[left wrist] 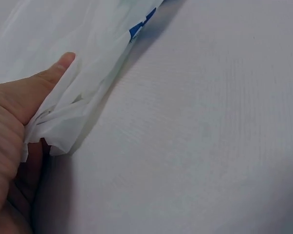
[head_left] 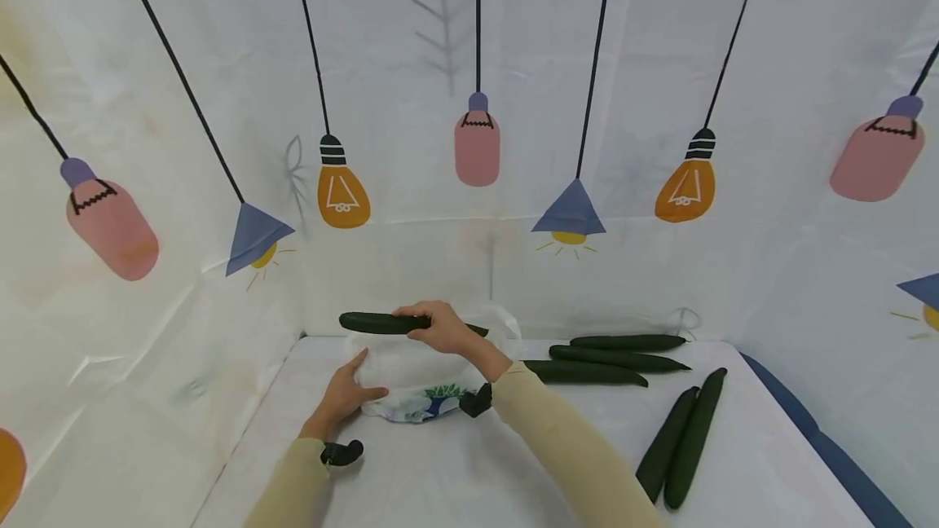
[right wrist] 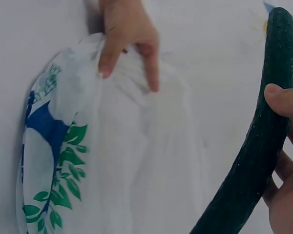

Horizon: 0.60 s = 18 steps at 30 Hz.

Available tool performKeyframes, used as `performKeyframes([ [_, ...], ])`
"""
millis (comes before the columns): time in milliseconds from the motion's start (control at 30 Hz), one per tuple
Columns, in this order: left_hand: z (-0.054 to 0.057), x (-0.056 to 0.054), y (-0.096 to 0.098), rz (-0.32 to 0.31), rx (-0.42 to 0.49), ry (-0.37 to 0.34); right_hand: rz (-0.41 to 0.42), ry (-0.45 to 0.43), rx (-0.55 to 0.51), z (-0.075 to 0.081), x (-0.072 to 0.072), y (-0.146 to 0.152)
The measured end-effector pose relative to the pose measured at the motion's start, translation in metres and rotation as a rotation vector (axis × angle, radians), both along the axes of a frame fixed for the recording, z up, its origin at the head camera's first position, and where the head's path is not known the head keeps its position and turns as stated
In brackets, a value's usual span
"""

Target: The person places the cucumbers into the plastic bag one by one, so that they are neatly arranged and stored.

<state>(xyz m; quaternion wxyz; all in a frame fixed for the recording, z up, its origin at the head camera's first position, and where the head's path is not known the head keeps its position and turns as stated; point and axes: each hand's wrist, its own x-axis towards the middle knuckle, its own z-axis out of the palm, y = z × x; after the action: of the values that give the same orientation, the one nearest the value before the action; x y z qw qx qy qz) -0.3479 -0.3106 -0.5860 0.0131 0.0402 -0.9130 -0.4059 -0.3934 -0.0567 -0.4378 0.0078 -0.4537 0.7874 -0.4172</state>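
My right hand point(head_left: 443, 331) grips a dark green cucumber point(head_left: 374, 323) around its middle, held level above the far side of a white plastic bag point(head_left: 399, 361). In the right wrist view the cucumber point(right wrist: 271, 92) stands slanted, thumb on one side and fingers behind it. The bag lies on the table with a blue and green leaf print point(right wrist: 63, 161) along its near side. My left hand point(head_left: 343, 393) holds the bag's left end; in the left wrist view the thumb lies over the bunched plastic point(left wrist: 78, 97), with curled fingers partly hidden beneath.
On the right of the white table point(head_left: 440, 471), three cucumbers point(head_left: 619, 358) lie side by side near the back. Two more cucumbers point(head_left: 693, 438) lie together nearer the front right. A white sheet point(head_left: 411, 267) printed with lamps hangs behind and around the table.
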Motion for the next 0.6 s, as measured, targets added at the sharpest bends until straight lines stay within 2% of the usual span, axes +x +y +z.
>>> performKeyframes([
  [333,0.006,0.0,-0.002,-0.024,0.014,-0.013,-0.096,0.001,0.159,-0.034,-0.018,-0.012],
  [600,0.005,-0.003,-0.002,-0.041,0.011,0.003,-0.204,-0.002,0.259,-0.053,-0.023,-0.011],
])
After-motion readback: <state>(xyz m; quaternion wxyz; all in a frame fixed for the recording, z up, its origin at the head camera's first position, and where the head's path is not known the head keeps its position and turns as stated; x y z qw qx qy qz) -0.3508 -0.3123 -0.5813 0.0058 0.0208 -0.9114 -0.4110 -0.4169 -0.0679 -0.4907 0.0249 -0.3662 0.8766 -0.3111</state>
